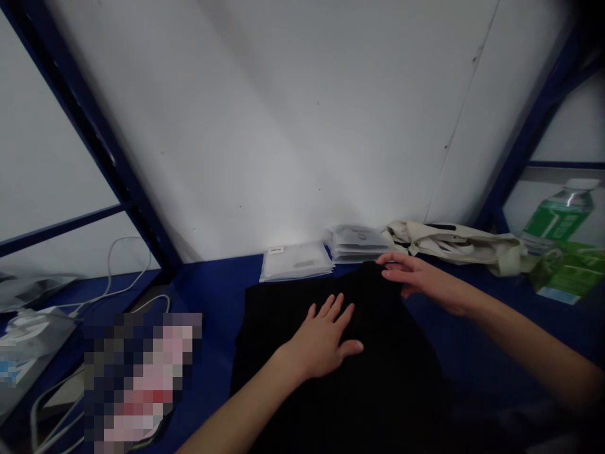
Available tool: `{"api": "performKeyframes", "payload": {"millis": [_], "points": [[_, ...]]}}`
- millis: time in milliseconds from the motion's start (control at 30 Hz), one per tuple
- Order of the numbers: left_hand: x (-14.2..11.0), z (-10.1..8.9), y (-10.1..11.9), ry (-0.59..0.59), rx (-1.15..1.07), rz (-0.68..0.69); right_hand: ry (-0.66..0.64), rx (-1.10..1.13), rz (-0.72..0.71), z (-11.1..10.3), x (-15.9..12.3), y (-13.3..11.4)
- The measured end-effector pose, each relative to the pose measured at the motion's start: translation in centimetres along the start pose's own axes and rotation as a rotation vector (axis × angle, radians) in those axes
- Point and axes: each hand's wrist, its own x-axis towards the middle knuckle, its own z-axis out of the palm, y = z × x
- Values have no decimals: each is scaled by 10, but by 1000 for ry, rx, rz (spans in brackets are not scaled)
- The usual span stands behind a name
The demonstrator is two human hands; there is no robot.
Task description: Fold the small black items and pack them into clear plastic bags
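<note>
A black cloth [293, 315], perhaps a garment, lies spread over the blue table in front of me. My left hand [328, 334] rests flat on its middle with the fingers spread. At the cloth's far right corner is my right hand [411, 277], its fingers stretched out and slightly apart, the fingertips at the fabric's edge. No grip on the fabric shows there. The near part of the cloth is dark, so folds and details cannot be made out.
Behind the cloth lie flat clear plastic packages [295, 261] and a stack of packets [360, 243]. A cream fabric bag [463, 246], a green-labelled bottle [560, 214] and a green packet [571, 271] are at right. White cables [111, 284] and a tissue pack [40, 334] lie left.
</note>
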Motion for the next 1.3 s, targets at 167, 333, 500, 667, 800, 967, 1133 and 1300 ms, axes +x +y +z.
{"api": "performKeyframes", "payload": {"millis": [167, 333, 500, 667, 800, 967, 1133, 1300], "points": [[1, -7, -4, 245, -362, -108, -58, -10, -242, 36, 16, -29], [-1, -15, -11, 439, -1057, -325, -198, 28, -390, 79, 29, -37], [-7, -14, -28, 426, -1319, -435, -292, 153, -448, 102, 32, -32], [-12, -11, -39, 430, -899, -576, -86, 231, -469, 89, 38, -34], [-18, -12, -37, 430, -239, -597, -31, 11, -575, 92, 36, -33], [-36, -18, -29, 370, 169, -531, -224, -488, -662, 112, 32, -13], [-76, -20, -44, 237, 252, -404, -297, -642, -571, 117, 35, 3], [-107, -21, -66, 179, 328, -390, -321, -666, -552, 114, 36, -2]]}}
